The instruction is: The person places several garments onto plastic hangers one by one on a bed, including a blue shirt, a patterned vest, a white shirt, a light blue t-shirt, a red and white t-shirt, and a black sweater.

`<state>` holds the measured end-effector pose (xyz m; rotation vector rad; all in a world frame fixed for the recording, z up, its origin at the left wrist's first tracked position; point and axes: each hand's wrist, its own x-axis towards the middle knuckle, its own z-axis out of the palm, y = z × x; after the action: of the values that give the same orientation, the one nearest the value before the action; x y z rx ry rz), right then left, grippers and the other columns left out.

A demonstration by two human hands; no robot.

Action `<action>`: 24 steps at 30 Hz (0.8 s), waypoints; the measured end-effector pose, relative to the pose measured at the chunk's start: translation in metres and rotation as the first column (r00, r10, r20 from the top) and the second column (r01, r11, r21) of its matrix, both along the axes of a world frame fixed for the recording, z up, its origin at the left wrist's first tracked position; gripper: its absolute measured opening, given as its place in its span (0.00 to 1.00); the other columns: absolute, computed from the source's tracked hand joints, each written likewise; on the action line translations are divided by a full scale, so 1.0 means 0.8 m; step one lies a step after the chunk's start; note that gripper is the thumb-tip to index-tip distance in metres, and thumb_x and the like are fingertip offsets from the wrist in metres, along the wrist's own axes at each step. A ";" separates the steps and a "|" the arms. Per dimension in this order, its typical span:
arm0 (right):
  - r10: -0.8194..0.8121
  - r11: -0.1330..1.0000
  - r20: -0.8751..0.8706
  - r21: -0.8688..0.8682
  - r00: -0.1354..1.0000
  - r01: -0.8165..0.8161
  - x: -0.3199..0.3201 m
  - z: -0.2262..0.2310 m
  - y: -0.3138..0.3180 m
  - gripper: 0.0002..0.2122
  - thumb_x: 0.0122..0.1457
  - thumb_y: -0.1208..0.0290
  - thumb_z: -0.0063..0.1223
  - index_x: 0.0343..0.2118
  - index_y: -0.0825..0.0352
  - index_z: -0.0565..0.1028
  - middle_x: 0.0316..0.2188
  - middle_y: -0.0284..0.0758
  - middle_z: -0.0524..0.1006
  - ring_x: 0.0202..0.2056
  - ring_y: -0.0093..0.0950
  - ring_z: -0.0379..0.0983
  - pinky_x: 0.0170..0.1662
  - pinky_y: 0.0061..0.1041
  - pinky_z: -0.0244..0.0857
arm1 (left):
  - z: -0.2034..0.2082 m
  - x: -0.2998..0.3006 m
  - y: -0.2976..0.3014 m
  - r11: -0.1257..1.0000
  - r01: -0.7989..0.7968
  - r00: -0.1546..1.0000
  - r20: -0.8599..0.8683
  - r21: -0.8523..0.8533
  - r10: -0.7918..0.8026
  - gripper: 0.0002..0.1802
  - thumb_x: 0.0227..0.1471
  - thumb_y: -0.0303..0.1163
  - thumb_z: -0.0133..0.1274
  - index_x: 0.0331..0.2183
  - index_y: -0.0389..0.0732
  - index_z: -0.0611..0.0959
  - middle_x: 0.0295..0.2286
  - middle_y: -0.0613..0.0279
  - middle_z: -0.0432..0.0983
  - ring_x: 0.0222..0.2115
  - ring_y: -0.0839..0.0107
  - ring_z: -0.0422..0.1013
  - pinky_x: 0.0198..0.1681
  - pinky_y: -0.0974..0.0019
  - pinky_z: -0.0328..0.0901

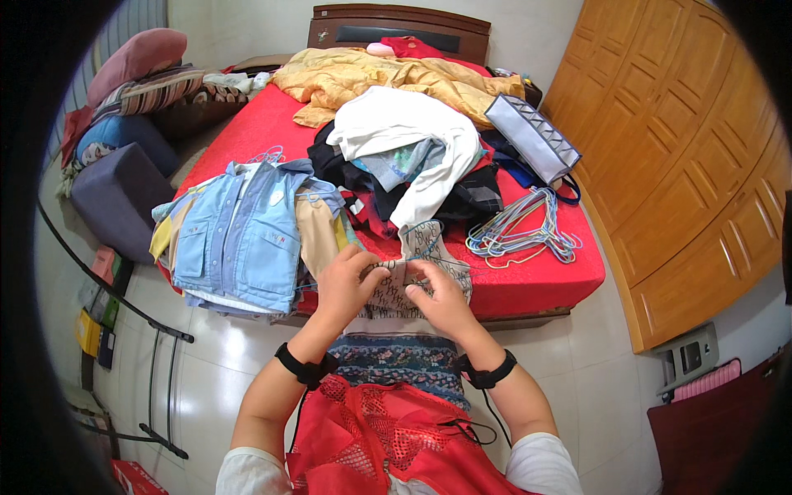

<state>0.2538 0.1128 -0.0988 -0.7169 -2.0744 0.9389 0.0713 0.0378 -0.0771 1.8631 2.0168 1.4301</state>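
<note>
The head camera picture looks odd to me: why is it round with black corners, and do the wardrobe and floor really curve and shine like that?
Head view: a fisheye lens leaves the dark rim and bends the wooden wardrobe outward; soft, even daylight, few hard shadows; pale glare on the tiled floor; the left hand, right hand and patterned garment at centre look sharp.

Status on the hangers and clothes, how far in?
Done: a stack of hung garments, denim shirt on top, lies on the bed's left. In hand: left hand and right hand pinch a patterned garment with a hanger. Left: the clothes heap and loose hangers.
</note>
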 end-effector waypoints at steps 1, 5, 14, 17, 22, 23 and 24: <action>0.068 0.994 -0.065 -0.081 0.996 -0.074 -0.006 -0.006 0.001 0.14 0.53 0.70 0.55 0.41 0.69 0.71 0.41 0.41 0.74 0.44 0.34 0.72 0.49 0.29 0.64 | 0.001 0.000 0.000 1.000 -0.001 1.000 -0.001 0.001 0.001 0.10 0.44 0.34 0.62 0.28 0.39 0.81 0.26 0.58 0.71 0.25 0.60 0.71 0.28 0.63 0.65; 0.068 0.950 -0.170 -0.289 0.983 -0.116 -0.011 -0.014 -0.003 0.14 0.53 0.69 0.56 0.40 0.68 0.71 0.39 0.41 0.73 0.43 0.33 0.70 0.47 0.32 0.64 | 0.000 0.000 0.000 1.000 -0.007 0.998 0.069 0.007 0.007 0.10 0.44 0.33 0.62 0.30 0.38 0.82 0.26 0.60 0.71 0.25 0.64 0.71 0.29 0.66 0.65; 0.190 0.965 0.198 -0.216 0.962 -0.147 0.009 -0.012 -0.011 0.12 0.52 0.64 0.56 0.34 0.66 0.72 0.31 0.41 0.74 0.38 0.41 0.69 0.41 0.36 0.63 | -0.005 -0.006 0.002 0.998 -0.028 0.988 0.156 0.048 0.021 0.10 0.43 0.34 0.62 0.30 0.41 0.84 0.28 0.62 0.72 0.28 0.64 0.72 0.32 0.65 0.66; -0.028 0.985 0.317 0.171 0.948 -0.029 0.021 -0.018 -0.013 0.11 0.52 0.63 0.57 0.34 0.65 0.74 0.32 0.41 0.75 0.37 0.42 0.70 0.41 0.37 0.65 | -0.006 -0.012 0.002 0.996 -0.020 0.980 0.198 0.085 0.003 0.10 0.42 0.32 0.63 0.30 0.40 0.83 0.27 0.61 0.72 0.27 0.66 0.72 0.31 0.66 0.65; -0.123 0.930 0.366 0.367 0.922 -0.022 0.053 -0.025 0.001 0.12 0.50 0.60 0.58 0.31 0.64 0.77 0.38 0.37 0.76 0.39 0.40 0.70 0.42 0.38 0.65 | 0.004 -0.022 -0.004 0.991 -0.035 0.980 0.198 0.127 0.009 0.09 0.42 0.29 0.63 0.29 0.39 0.83 0.26 0.62 0.70 0.25 0.69 0.69 0.29 0.68 0.63; -0.145 0.900 0.355 0.434 0.923 -0.025 0.059 -0.024 0.004 0.12 0.49 0.60 0.59 0.31 0.63 0.77 0.39 0.36 0.76 0.40 0.39 0.69 0.42 0.38 0.64 | 0.004 -0.023 -0.004 0.989 -0.028 0.973 0.231 0.146 -0.007 0.08 0.41 0.28 0.63 0.29 0.37 0.83 0.25 0.63 0.69 0.25 0.70 0.68 0.28 0.69 0.62; -0.167 0.866 0.342 0.499 0.925 -0.028 0.064 -0.024 0.006 0.12 0.49 0.60 0.59 0.31 0.63 0.78 0.39 0.34 0.76 0.41 0.38 0.68 0.42 0.38 0.64 | 0.004 -0.025 -0.005 0.989 -0.025 0.973 0.232 0.145 -0.010 0.08 0.41 0.28 0.63 0.29 0.37 0.83 0.25 0.63 0.69 0.25 0.70 0.68 0.28 0.69 0.62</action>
<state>0.3053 0.1176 -0.1181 -0.7226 -2.4637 0.1949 0.0511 0.0334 -0.0738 1.6454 1.8561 1.7508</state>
